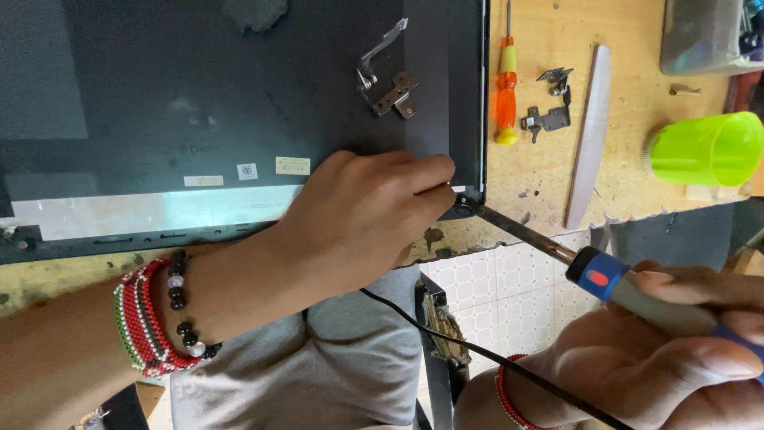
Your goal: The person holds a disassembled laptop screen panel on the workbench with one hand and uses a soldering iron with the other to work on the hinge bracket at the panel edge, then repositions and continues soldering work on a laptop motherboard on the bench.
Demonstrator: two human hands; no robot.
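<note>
A dark laptop lid panel (199, 103) lies flat on a worn wooden bench (549, 199). My left hand (358, 215), with beaded bracelets on the wrist, presses its fingertips on the panel's near right corner and seems to pinch something small there. My right hand (668, 350) grips a screwdriver (613, 283) with a grey and blue handle. Its dark shaft runs up-left, with the tip touching that same corner just beside my left fingers. A thin black cable (477, 350) runs from under my left hand toward the bottom right.
A loose metal hinge (386, 80) lies on the panel. On the bench to the right are an orange and yellow screwdriver (506, 87), another hinge bracket (551, 111), a long pale strip (589, 135), a green plastic cup (704, 150) and a clear container (704, 32). Tiled floor (509, 287) shows below.
</note>
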